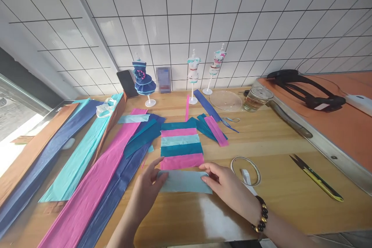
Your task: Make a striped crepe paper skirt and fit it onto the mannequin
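Note:
A light blue strip (186,183) of thin crepe-like material is stretched flat between my two hands. My left hand (147,184) pinches its left end between thumb and fingers. At the right end, my right hand (229,188), with a beaded bracelet on the wrist, pinches it the same way. Just beyond the strip lies a striped panel (181,150) of teal, pink and light blue bands, its nearest band pink. Short teal pieces and a pink piece (216,131) rest to the panel's right. A long pink strip (95,170) runs along the left side.
Blue strips (43,166), a turquoise strip (78,162) and a brown strip (37,151) cover the left. Three mini dress forms (193,71) stand at the back. On the right are a tape measure (259,172), yellow-black thread snips (318,180) and a glass (257,99).

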### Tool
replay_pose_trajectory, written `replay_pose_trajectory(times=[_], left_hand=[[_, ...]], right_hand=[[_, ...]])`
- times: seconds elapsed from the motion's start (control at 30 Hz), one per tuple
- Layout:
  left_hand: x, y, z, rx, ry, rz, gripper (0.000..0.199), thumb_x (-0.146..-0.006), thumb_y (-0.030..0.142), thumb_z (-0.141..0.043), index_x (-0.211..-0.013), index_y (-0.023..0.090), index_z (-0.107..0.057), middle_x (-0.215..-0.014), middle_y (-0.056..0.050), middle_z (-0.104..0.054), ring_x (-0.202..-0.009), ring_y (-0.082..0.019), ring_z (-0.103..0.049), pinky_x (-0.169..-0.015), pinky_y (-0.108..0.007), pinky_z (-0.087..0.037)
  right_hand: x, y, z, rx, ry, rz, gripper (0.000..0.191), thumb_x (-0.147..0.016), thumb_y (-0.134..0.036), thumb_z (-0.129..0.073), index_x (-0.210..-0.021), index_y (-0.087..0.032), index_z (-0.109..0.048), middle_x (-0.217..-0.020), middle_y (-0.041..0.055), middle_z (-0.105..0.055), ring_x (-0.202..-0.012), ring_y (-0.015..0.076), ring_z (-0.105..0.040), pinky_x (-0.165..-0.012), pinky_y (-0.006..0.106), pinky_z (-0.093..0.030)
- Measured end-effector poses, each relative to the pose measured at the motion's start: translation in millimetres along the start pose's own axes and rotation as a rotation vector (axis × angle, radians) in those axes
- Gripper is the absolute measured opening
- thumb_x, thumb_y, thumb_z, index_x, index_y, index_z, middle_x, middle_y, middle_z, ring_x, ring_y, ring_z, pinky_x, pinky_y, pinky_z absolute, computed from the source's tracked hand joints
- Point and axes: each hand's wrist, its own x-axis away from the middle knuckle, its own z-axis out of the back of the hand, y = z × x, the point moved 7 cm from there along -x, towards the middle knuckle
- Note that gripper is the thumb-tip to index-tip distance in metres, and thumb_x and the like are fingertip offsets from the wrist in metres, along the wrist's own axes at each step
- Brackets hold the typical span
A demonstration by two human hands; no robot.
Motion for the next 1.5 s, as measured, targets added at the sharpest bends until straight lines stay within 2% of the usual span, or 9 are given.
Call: replay_pose_trajectory(times=[0.17, 0.27, 0.47, 0.7, 1.0, 1.3, 1.5], left_hand=[[-2, -4, 0.0, -0.118, 0.072, -0.032, 0.047, -0.078, 0.037, -0.053, -0.121, 0.017, -0.052, -0.054, 0.009, -0.029, -0.051, -0.012, -0.037, -0.051, -0.024, -0.030], [-2, -3, -0.3, -0.213, 0.117, -0.059, 0.047, -0.078, 0.035, -0.051, -0.121, 0.015, -0.051, -0.055, 0.009, -0.023, -0.051, -0.012, -0.031, -0.051, -0.024, -0.027], [-5, -4, 0.1, -0.235, 0.156, -0.049, 0.051, -0.078, 0.037, -0.049, -0.123, 0.016, -0.049, -0.056, 0.009, -0.032, -0.053, -0.014, -0.038, -0.055, -0.025, -0.032], [-10, -8, 5.3, -0.249, 0.243, -0.076, 0.050, -0.074, 0.037, -0.054, -0.119, 0.017, -0.051, -0.054, 0.008, -0.041, -0.052, -0.014, -0.043, -0.054, -0.025, -0.036], [-13, -15, 8.7, -0.138, 0.302, -0.054, 0.060, -0.070, 0.045, -0.059, -0.121, 0.014, -0.049, -0.050, 0.011, -0.040, -0.048, -0.013, -0.043, -0.049, -0.025, -0.036], [-13, -20, 7.8, -0.073, 0.242, 0.000, 0.061, -0.070, 0.047, -0.061, -0.121, 0.016, -0.048, -0.052, 0.008, -0.047, -0.049, -0.014, -0.045, -0.044, -0.024, -0.036], [-14, -21, 7.4, -0.070, 0.216, 0.034, 0.057, -0.069, 0.046, -0.060, -0.116, 0.017, -0.049, -0.053, 0.008, -0.048, -0.050, -0.014, -0.046, -0.044, -0.024, -0.039]], right_hand=[[2, 9, -6, 0.009, 0.031, -0.009, 0.019, -0.084, -0.027, -0.047, -0.098, -0.025, -0.058, -0.082, 0.0018, -0.069, -0.075, 0.0188, -0.065, -0.065, 0.028, -0.049], [-3, 12, -7, 0.023, 0.086, 0.014, 0.015, -0.084, -0.025, -0.045, -0.096, -0.024, -0.055, -0.083, 0.0028, -0.070, -0.077, 0.0194, -0.066, -0.067, 0.030, -0.049], [-11, 13, -9, 0.115, 0.189, 0.099, 0.017, -0.086, -0.023, -0.040, -0.099, -0.025, -0.051, -0.084, 0.0045, -0.070, -0.075, 0.0207, -0.067, -0.063, 0.031, -0.050], [-12, 7, -16, 0.268, 0.197, 0.163, 0.016, -0.088, -0.017, -0.036, -0.094, -0.024, -0.048, -0.083, 0.0030, -0.069, -0.066, 0.0195, -0.066, -0.055, 0.029, -0.046], [-13, 5, -19, 0.278, 0.205, 0.178, 0.019, -0.087, -0.010, -0.035, -0.094, -0.023, -0.047, -0.089, 0.0041, -0.068, -0.075, 0.0199, -0.066, -0.062, 0.030, -0.048], [-12, 9, -16, 0.259, 0.220, 0.140, 0.014, -0.088, -0.014, -0.039, -0.093, -0.021, -0.049, -0.089, 0.0053, -0.068, -0.075, 0.0198, -0.066, -0.063, 0.030, -0.050], [-14, 9, -15, 0.237, 0.184, 0.089, 0.018, -0.088, -0.013, -0.041, -0.102, -0.018, -0.051, -0.092, 0.0067, -0.068, -0.078, 0.0198, -0.066, -0.067, 0.031, -0.051]])
